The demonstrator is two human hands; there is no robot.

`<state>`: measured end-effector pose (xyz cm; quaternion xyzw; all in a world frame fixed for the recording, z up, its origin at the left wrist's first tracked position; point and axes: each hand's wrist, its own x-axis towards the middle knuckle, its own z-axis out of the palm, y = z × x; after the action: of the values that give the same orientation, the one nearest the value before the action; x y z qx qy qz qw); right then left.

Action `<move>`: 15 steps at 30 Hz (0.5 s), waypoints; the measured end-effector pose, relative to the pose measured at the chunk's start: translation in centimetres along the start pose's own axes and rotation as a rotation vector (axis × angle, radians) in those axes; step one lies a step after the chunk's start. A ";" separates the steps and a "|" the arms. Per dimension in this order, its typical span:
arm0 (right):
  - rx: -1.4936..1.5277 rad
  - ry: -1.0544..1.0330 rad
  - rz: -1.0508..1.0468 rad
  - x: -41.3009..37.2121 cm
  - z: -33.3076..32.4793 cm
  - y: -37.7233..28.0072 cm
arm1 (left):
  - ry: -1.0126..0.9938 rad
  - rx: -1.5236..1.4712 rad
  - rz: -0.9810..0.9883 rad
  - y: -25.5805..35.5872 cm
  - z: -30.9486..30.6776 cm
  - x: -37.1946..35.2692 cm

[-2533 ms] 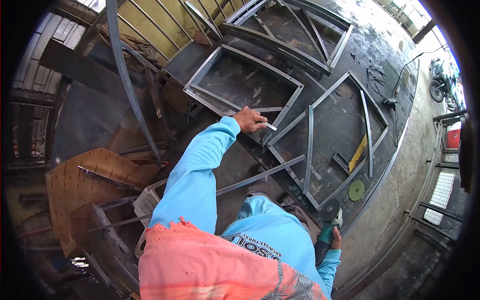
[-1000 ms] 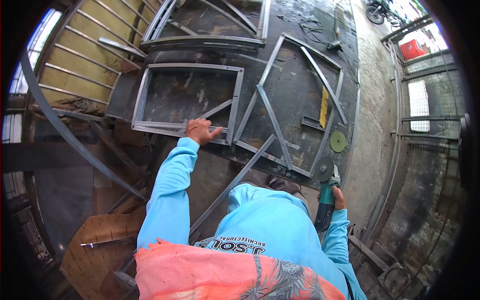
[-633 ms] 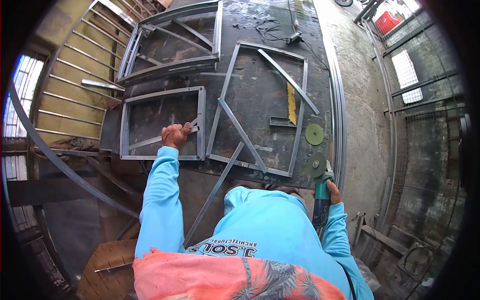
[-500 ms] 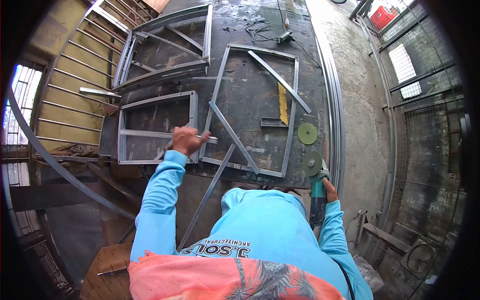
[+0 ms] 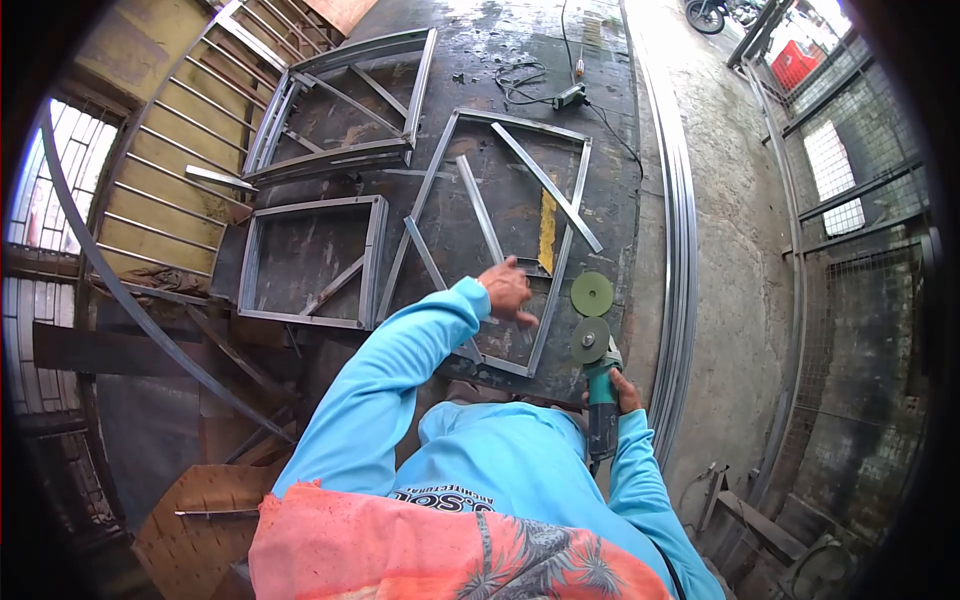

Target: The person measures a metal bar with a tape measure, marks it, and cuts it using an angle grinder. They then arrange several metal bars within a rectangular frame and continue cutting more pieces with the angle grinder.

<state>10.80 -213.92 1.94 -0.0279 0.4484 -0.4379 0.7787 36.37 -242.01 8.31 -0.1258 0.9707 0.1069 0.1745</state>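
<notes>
My left hand (image 5: 508, 292) is closed around a loose metal bar (image 5: 477, 205) that slants over the large rectangular metal frame (image 5: 398, 262). Part of the bar is hidden by the hand, and its near end is blurred. My right hand (image 5: 626, 391) grips a green and black angle grinder (image 5: 601, 392), whose disc (image 5: 590, 341) points away from me. Just beyond it lies a loose green disc (image 5: 592, 294). Two other metal strips lie across the frame, one at its far right (image 5: 547, 187) and one at its left (image 5: 430, 258). A yellow strip (image 5: 548, 232) is beneath the right one.
A smaller metal frame (image 5: 247, 265) with a diagonal piece sits at the left, and another frame (image 5: 421, 90) lies beyond it. A cable with a socket (image 5: 570, 97) rests at the back. Long metal bars (image 5: 679, 250) run along the right side.
My left hand has carried the bar rightward from the small frame and turned it, so it now slants over the large frame. The grinder has shifted slightly left and nearer in view.
</notes>
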 end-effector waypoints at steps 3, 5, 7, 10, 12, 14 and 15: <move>-0.009 0.000 0.042 0.5 -1.3 0.1 | 0.412 -0.196 -0.311 -1.7 -0.3 0.8; -0.003 -0.018 0.053 1.0 -1.6 -0.1 | 0.654 -0.344 -0.488 -1.5 0.4 0.0; 0.004 -0.035 0.071 1.5 -1.6 -0.6 | 0.796 -0.457 -0.640 -0.5 1.9 -2.5; 0.049 -0.127 0.147 2.3 -0.9 -1.8 | 0.853 -0.454 -0.802 2.8 4.9 -9.5; 0.137 -0.133 0.185 3.1 -0.8 -1.9 | 0.869 -0.477 -0.930 4.6 8.7 -15.0; 0.180 -0.205 0.229 4.0 -1.4 -2.2 | 0.769 -0.523 -1.179 7.0 11.8 -20.5; 0.156 -0.223 0.262 4.3 -1.8 -2.6 | 0.739 -0.509 -1.241 8.6 12.7 -22.9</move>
<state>8.71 -217.96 -0.88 0.0429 0.3239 -0.3606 0.8736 58.70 -225.97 6.50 -0.7117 0.6629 0.1608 -0.1676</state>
